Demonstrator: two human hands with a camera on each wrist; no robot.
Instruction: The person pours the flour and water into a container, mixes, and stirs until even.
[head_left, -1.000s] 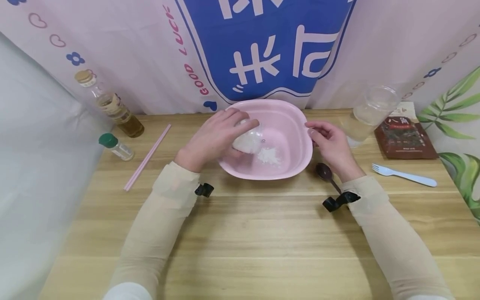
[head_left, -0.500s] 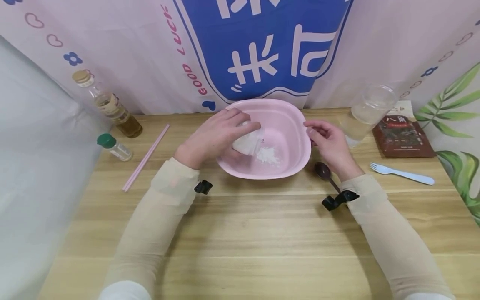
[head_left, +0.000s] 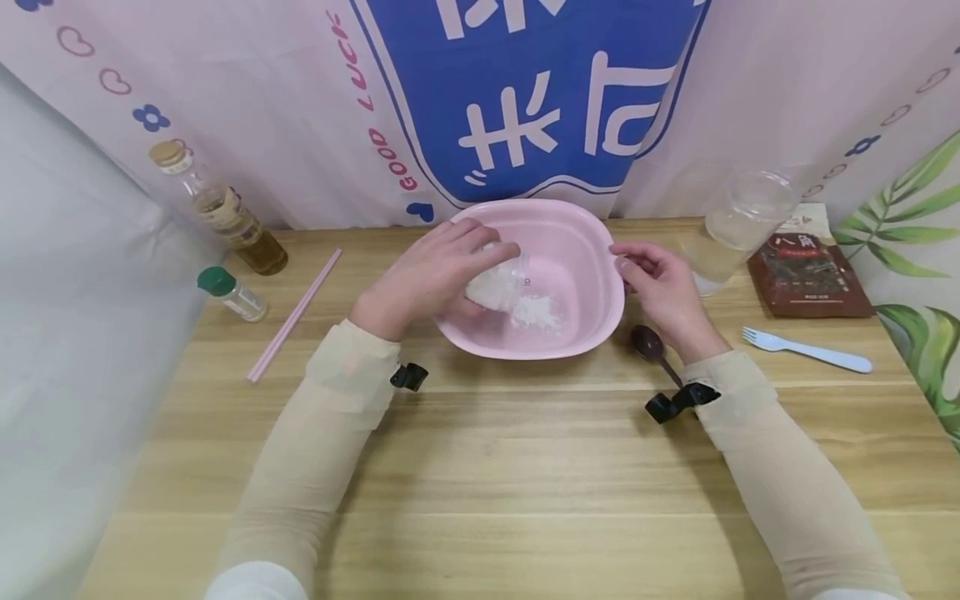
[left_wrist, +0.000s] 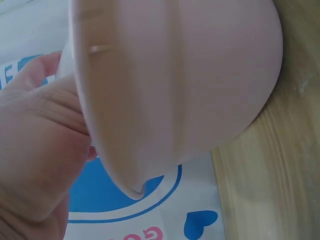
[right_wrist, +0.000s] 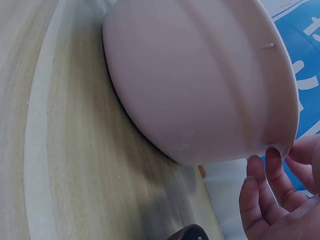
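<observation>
A pink plastic basin (head_left: 596,279) stands at the back middle of the table. My left hand (head_left: 431,275) reaches over its left rim in the head view and grips a clear cup (head_left: 501,282) of white powder. The cup lies tilted inside the basin, its mouth towards a small heap of white powder (head_left: 536,312) on the bottom. My right hand (head_left: 663,287) pinches the basin's right rim between thumb and fingers, seen also in the right wrist view. The basin's outer wall (left_wrist: 200,75) hides the cup almost wholly in the left wrist view.
Left of the basin are pink chopsticks (head_left: 295,317), a green-capped shaker (head_left: 232,294) and a bottle of amber liquid (head_left: 238,223). On the right are a dark spoon (head_left: 648,342), a clear container (head_left: 731,229), a brown packet (head_left: 810,275) and a pale blue fork (head_left: 810,350).
</observation>
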